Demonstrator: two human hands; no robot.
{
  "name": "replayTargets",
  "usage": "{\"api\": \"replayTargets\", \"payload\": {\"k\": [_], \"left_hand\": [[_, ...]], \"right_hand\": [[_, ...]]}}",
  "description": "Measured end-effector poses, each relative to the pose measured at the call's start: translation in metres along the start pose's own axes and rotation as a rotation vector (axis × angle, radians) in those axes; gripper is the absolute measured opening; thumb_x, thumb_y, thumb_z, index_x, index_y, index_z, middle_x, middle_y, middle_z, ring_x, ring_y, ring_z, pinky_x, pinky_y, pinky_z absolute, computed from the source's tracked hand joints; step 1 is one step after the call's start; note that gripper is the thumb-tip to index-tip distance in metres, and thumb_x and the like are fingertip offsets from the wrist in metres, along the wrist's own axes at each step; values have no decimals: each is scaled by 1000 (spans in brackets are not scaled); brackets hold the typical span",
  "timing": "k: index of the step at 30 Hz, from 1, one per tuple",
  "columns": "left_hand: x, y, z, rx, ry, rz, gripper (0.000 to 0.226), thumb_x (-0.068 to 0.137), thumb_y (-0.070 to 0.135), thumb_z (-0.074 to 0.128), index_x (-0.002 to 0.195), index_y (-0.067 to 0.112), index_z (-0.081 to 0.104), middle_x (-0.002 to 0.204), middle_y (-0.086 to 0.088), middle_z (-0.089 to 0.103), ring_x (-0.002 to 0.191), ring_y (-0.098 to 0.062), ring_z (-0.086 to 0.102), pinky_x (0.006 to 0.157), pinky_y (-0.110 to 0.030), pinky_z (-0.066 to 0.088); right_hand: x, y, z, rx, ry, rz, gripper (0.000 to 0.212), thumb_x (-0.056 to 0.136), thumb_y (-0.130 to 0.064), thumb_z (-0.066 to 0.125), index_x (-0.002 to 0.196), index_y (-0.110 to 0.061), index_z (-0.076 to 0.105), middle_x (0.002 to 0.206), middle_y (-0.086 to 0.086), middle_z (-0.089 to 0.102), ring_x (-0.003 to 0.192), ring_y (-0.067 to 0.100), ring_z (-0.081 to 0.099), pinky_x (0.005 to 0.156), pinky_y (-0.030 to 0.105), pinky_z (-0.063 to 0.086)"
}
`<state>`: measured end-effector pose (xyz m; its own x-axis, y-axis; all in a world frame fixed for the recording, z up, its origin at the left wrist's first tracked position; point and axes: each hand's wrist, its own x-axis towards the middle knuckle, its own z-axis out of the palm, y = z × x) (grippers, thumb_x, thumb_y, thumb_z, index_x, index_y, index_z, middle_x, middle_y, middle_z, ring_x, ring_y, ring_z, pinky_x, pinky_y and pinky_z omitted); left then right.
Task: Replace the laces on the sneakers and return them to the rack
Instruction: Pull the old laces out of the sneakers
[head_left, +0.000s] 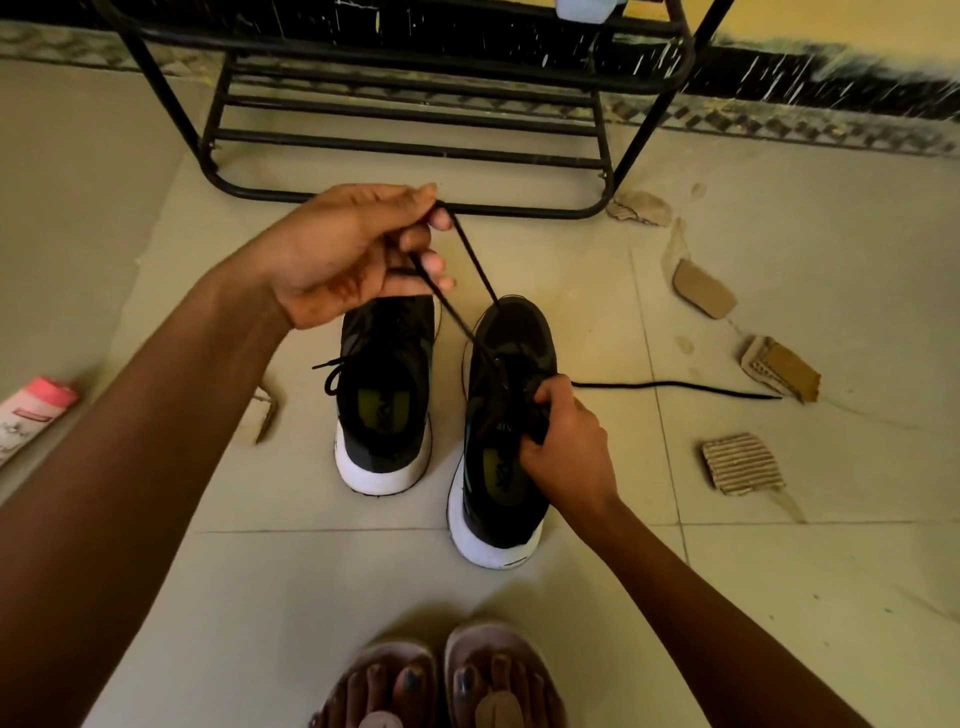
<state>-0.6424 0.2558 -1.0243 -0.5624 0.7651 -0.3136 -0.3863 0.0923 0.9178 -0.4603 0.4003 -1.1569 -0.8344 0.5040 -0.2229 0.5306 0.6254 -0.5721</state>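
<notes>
Two black sneakers with white soles stand side by side on the floor. The left sneaker (384, 395) has a tied black lace. Above it, my left hand (343, 254) is raised and pinches a black lace (470, 260) that runs taut down into the right sneaker (501, 436). My right hand (566, 441) grips the right sneaker at its tongue and collar. Another loose black lace (675, 387) lies on the floor to the right of that shoe.
A black metal shoe rack (415, 119) stands just beyond the sneakers against the wall. Several torn cardboard pieces (743, 465) lie scattered at right. A pink and white bottle (31, 415) lies at the left edge. My sandalled feet (441, 680) are at the bottom.
</notes>
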Motion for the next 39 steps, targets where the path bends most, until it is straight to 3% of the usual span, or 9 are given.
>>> {"api": "replayTargets", "payload": {"k": [2,5,7,11,16,20,27,33,39], "left_hand": [[0,-6,-2,4,40,45,22,94,26,44,92,17,64,58,10,43,51,-3,41,53,-19,47],[0,-8,-11,1096,270,184,21,93,35,49,88,24,67,68,9,54,59,-3,47,56,-24,40],[-6,3,-12,1421,372,185,28,90,43,51,86,21,68,78,0,61,72,-14,55,66,-28,40],[-15,20,-4,959,372,157,28,87,40,56,83,14,67,76,3,61,69,-9,54,65,-22,41],[0,-17,3,1138,284,29,28,86,35,63,108,19,65,102,3,63,95,-12,55,84,-29,41],[5,-49,22,1444,280,179,44,80,42,67,121,28,58,126,-3,50,117,-24,44,97,-37,37],[5,-94,63,1648,-27,-74,64,80,65,53,123,17,49,96,-3,60,87,-20,59,67,-30,45],[4,-124,74,1744,31,-119,62,99,32,39,148,4,13,112,-14,60,98,-30,60,66,-33,38],[6,-129,77,1715,34,-159,49,96,8,42,142,3,27,116,-13,57,104,-30,58,67,-30,36]], "right_hand": [[0,0,0,0,4,-5,34,80,-16,62,101,-23,37,96,6,61,83,27,61,72,42,54],[0,1,-1,1,5,-14,34,80,-16,63,102,-22,37,96,6,61,83,26,60,72,42,54],[1,3,0,-3,4,-8,34,80,-16,63,103,-21,37,96,7,60,82,26,60,72,41,54],[2,4,1,4,3,-7,35,80,-16,63,101,-23,36,95,6,60,82,25,61,71,40,55],[3,6,-2,46,-23,-35,35,79,-16,64,99,-23,37,86,1,59,74,20,59,63,33,53],[12,14,-19,180,-180,-41,35,75,-18,73,97,-21,45,66,-6,51,57,9,48,54,18,39],[42,10,-34,301,92,-182,15,84,-7,66,93,-17,60,81,-10,63,74,-3,59,66,5,44],[59,5,-31,45,111,-306,19,81,-9,69,98,-14,62,76,-12,64,71,6,63,67,16,47],[59,-6,-32,-106,57,-359,25,82,-6,61,95,-18,43,76,-3,59,68,17,59,62,28,46]]}}
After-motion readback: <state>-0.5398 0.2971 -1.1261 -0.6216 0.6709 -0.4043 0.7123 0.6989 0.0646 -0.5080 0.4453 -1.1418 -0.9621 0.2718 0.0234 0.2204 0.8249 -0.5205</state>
